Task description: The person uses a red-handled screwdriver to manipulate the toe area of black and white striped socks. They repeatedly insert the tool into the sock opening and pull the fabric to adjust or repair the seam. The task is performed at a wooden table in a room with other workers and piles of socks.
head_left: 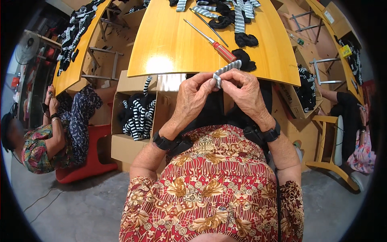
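Note:
My left hand and my right hand meet just off the table's near edge, thumbs and fingertips pinched. Between them they grip one end of a grey-and-white striped fabric tube. Its other end runs onto the table to a bunched black fabric piece. Right beside it lies a screwdriver with a red handle and long metal shaft. A thin dark rod-like tool rests alongside the shaft. Farther back, more striped tubes with black ends lie in a loose pile.
Below the yellow table, a cardboard box at left holds black-and-white striped pieces. Another box with dark pieces stands at right. A person on a red chair works at left; another person sits at right near a wooden chair.

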Available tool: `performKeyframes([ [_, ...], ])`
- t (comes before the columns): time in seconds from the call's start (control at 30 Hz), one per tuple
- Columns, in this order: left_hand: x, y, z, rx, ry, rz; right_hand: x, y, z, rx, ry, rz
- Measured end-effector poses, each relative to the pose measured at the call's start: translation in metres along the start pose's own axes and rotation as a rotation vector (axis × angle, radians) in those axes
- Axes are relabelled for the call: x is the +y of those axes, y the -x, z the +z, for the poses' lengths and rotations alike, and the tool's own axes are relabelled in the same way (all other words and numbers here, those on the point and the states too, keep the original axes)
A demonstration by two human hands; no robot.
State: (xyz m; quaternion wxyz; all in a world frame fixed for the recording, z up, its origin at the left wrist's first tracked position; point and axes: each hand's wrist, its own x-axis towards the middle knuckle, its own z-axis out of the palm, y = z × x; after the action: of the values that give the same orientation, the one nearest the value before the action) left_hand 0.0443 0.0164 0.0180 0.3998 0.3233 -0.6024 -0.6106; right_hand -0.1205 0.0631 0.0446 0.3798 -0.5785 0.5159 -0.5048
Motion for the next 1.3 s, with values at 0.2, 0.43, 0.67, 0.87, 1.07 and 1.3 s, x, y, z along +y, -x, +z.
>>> performKeyframes([
  [0.2,0.003,-0.005,0.0,0.089,-0.242,0.156,-0.005,0.003,-0.003,0.106,0.08,0.032],
  [0.43,0.016,-0.009,0.011,0.083,-0.199,0.138,-0.013,0.003,-0.003,0.127,0.187,-0.087],
  [0.67,0.018,-0.024,0.015,0.157,-0.429,0.198,-0.002,0.008,-0.004,0.272,0.139,-0.154],
  [0.87,0.019,-0.024,0.019,0.059,-0.33,0.129,-0.004,0.004,-0.013,0.235,0.029,-0.024],
  [1.07,0.017,-0.022,0.021,-0.041,-0.276,0.181,-0.002,-0.001,-0.025,0.151,-0.043,0.009],
  [1.3,0.001,-0.03,0.022,-0.212,0.526,-0.092,-0.013,-0.001,-0.029,0.2,0.196,0.024],
])
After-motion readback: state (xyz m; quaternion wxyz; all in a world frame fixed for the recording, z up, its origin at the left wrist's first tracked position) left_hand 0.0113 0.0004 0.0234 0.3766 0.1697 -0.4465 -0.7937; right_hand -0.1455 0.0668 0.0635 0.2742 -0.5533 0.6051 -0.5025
